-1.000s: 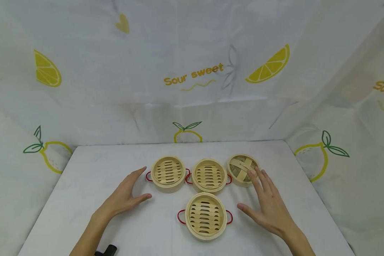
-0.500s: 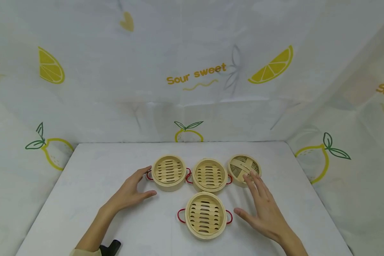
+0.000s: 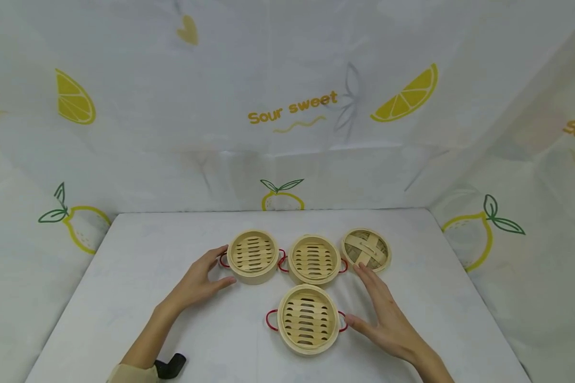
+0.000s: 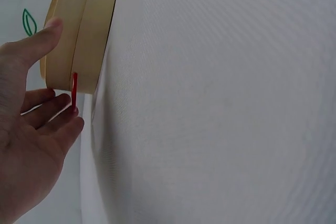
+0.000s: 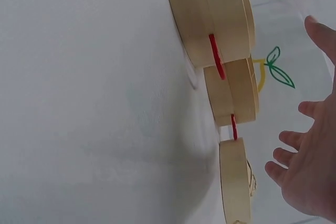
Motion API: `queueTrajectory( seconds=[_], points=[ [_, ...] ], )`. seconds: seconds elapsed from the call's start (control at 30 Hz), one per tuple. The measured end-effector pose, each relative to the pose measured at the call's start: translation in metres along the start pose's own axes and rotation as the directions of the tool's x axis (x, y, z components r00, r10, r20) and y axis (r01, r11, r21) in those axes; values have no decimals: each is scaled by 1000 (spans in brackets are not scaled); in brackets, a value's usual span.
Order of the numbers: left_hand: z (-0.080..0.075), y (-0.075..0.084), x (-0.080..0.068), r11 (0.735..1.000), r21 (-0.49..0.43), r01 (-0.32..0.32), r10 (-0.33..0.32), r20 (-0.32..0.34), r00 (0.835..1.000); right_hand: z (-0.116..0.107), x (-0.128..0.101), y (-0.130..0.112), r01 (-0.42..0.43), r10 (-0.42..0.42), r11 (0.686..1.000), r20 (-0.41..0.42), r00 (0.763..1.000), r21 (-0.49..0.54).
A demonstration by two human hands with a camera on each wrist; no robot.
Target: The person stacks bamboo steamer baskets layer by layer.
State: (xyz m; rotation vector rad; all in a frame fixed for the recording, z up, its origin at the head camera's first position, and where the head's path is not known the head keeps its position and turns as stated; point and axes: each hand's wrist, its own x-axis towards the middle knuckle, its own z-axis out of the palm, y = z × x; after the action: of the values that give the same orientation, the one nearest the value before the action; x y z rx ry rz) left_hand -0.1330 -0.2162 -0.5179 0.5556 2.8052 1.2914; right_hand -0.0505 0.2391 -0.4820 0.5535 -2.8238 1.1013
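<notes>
Reaching toward the back-left steamer basket (image 3: 252, 256), the left hand (image 3: 198, 284) is lying with fingers relaxed and spread, grasping nothing; in the left wrist view the fingertips (image 4: 73, 111) are sitting right at that basket's red loop handle (image 4: 74, 90), thumb near the bamboo wall. Whether skin is actually touching the handle is hard to tell from this angle.

The right hand (image 3: 380, 314) is resting flat and released on the white surface (image 3: 124, 276), thumb just beside the right handle of the front steamer basket (image 3: 309, 319), fingers pointing toward the woven lid (image 3: 366, 249) at back right.

The middle steamer basket (image 3: 314, 259) is sitting between the back-left basket and the lid, its handles nearly touching its neighbours.

Judgement on technique: the baskets look light and are crowding each other, so closing thumb and fingers on opposite walls seems steadier than hooking the thin handle, and lifting straight up should avoid snagging the adjacent loop.
</notes>
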Motion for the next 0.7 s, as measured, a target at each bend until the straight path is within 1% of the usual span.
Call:
queueTrajectory(
  seconds=[0.23,0.47,0.57,0.7],
  points=[
    [1,0,3,1000,-15,-10,10,-19,1000,6,-1,-4,9,-14,996,50,999,94],
    [2,0,6,999,-38,-1,0,-18,1000,15,-3,-7,-40,16,984,137,990,175],
    [2,1,6,999,-47,2,-3,-12,1000,18,-3,-8,-36,8,984,157,988,175],
    [1,2,7,998,-56,3,-4,-8,1000,22,-3,-10,-25,2,990,167,986,137]
  ],
)
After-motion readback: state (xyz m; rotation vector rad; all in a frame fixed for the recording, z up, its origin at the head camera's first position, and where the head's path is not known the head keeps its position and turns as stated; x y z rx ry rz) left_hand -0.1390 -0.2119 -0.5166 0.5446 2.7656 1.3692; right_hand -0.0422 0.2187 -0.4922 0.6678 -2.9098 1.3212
